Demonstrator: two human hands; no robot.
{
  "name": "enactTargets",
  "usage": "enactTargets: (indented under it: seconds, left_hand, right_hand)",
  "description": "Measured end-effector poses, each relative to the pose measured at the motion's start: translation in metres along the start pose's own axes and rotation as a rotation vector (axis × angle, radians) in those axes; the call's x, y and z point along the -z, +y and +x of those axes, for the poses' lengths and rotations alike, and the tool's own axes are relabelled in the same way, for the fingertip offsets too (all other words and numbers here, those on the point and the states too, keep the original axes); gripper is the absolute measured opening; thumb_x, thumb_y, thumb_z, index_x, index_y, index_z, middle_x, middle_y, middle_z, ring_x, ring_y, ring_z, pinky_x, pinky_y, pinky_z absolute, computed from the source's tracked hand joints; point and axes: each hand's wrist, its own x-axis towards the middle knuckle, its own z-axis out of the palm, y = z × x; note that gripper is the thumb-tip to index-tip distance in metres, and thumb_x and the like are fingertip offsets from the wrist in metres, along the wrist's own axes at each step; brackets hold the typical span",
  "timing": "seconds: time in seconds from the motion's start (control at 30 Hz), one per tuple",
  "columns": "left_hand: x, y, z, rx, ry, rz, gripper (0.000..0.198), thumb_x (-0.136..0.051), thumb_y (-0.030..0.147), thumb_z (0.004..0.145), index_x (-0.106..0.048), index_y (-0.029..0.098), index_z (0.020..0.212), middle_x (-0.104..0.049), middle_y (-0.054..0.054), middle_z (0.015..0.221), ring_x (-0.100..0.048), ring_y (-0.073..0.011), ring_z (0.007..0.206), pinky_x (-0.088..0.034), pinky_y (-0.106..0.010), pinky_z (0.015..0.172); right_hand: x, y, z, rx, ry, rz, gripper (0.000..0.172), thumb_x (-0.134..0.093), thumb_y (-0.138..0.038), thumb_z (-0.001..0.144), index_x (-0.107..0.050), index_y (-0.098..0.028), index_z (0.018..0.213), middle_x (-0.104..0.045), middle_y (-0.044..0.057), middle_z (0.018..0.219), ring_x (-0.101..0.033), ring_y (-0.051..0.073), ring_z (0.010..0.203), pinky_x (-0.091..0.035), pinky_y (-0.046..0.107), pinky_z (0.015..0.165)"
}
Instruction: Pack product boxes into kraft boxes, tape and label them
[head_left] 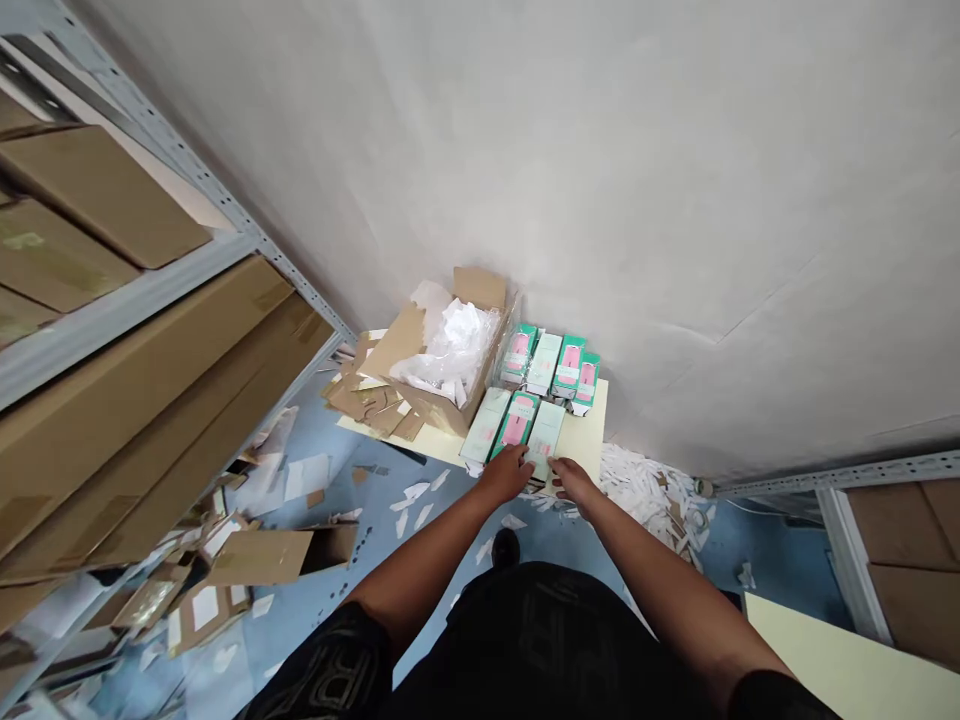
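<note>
A pale green-white slim carton (547, 430) lies at the right end of the front row of small cartons on a cream table (587, 436). My left hand (508, 474) is at its left front corner, fingers curled against it and partly covering the green-and-pink carton (518, 420) alongside. From the right, my right hand (574, 482) touches the same pale carton with bent fingers. Another pale carton (487, 425) completes this row on the left. Behind stands a second row of similar cartons (569, 362), some green with pink fronts. My fingertips are partly hidden.
Left of the cartons, an open cardboard box (442, 408) holds crumpled white wrapping (461, 340). Flattened cardboard (367, 400) lies at the table's left end. Shelving with long brown boxes (150, 400) rises on the left. Paper scraps (652, 495) and cardboard litter the blue floor.
</note>
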Motion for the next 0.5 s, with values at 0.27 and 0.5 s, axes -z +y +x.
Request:
enactTargets:
  seconds: [0.27, 0.5]
  left_hand:
    - [0.014, -0.022, 0.012, -0.073, -0.127, -0.118, 0.043, -0.058, 0.034, 0.09, -0.061, 0.018, 0.13, -0.066, -0.008, 0.112, -0.063, -0.0237, 0.104, -0.048, -0.034, 0.094]
    - [0.015, -0.028, 0.015, -0.098, -0.15, -0.121, 0.043, -0.056, 0.03, 0.09, -0.06, 0.017, 0.13, -0.066, -0.007, 0.111, -0.063, -0.0221, 0.103, -0.048, -0.032, 0.09]
  right_hand:
    - [-0.029, -0.005, 0.018, -0.013, 0.127, 0.035, 0.034, -0.076, -0.047, 0.074, -0.068, -0.021, 0.094, -0.074, 0.005, 0.088, -0.066, 0.02, 0.082, -0.047, 0.026, 0.063]
    - [-0.039, -0.008, 0.018, -0.017, 0.125, 0.117, 0.04, -0.081, -0.041, 0.072, -0.067, -0.021, 0.105, -0.076, 0.004, 0.093, -0.068, 0.02, 0.079, -0.049, 0.027, 0.062]
